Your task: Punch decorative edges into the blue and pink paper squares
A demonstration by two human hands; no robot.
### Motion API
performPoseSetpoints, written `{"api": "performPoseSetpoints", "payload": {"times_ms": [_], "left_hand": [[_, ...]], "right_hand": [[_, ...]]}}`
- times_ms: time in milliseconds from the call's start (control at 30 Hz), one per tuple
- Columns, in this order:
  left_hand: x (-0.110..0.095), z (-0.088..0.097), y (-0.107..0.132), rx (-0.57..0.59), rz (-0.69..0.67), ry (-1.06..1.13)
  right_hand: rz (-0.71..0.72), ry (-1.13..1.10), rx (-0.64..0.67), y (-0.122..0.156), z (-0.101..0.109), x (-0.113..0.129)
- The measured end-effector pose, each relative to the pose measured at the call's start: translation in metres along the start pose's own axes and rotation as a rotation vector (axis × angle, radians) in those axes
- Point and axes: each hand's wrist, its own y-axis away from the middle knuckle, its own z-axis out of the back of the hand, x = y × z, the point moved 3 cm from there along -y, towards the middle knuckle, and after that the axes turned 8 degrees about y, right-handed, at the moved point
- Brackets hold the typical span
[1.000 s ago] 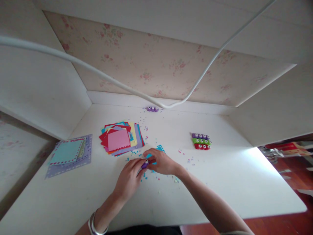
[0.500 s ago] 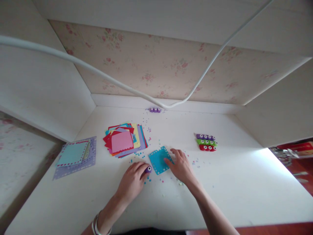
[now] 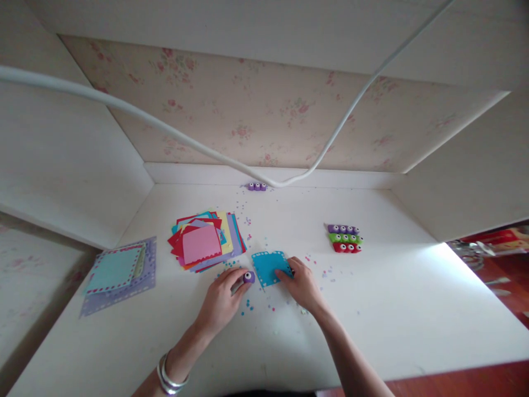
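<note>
Between thumb and fingers, my left hand (image 3: 221, 298) grips a small purple craft paper punch (image 3: 248, 277) just left of the blue paper. The square blue paper (image 3: 268, 269) has small cut-outs along its edges. My right hand (image 3: 301, 284) pinches its right side, thumb on top and fingers underneath, partly hidden. Tiny blue and pink paper bits (image 3: 248, 304) lie on the white desk around both hands.
A stack of coloured paper (image 3: 202, 244) lies to the left. Punched lilac and pale blue sheets (image 3: 118, 267) sit farther left. Rows of purple, green and red punches (image 3: 345, 238) stand to the right, with three purple punches (image 3: 257, 187) at the back. A white cable (image 3: 165, 128) hangs across the view.
My right hand has closed on the blue paper's right edge, and the paper has turned and tilted. My left hand has shifted the purple punch slightly up. The whole view has shifted a little.
</note>
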Motion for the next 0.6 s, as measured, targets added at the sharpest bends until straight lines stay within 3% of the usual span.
{"api": "performPoseSetpoints", "payload": {"times_ms": [133, 233, 600], "left_hand": [[0.008, 0.002, -0.001, -0.038, 0.066, 0.008], [0.010, 0.003, 0.000, -0.043, 0.086, 0.004], [0.005, 0.004, 0.000, -0.111, 0.001, -0.043]], "right_hand": [[-0.198, -0.415, 0.076, 0.009, -0.014, -0.004], [-0.220, -0.630, 0.177, 0.012, -0.024, 0.001], [-0.200, -0.736, 0.216, 0.010, -0.030, 0.005]]}}
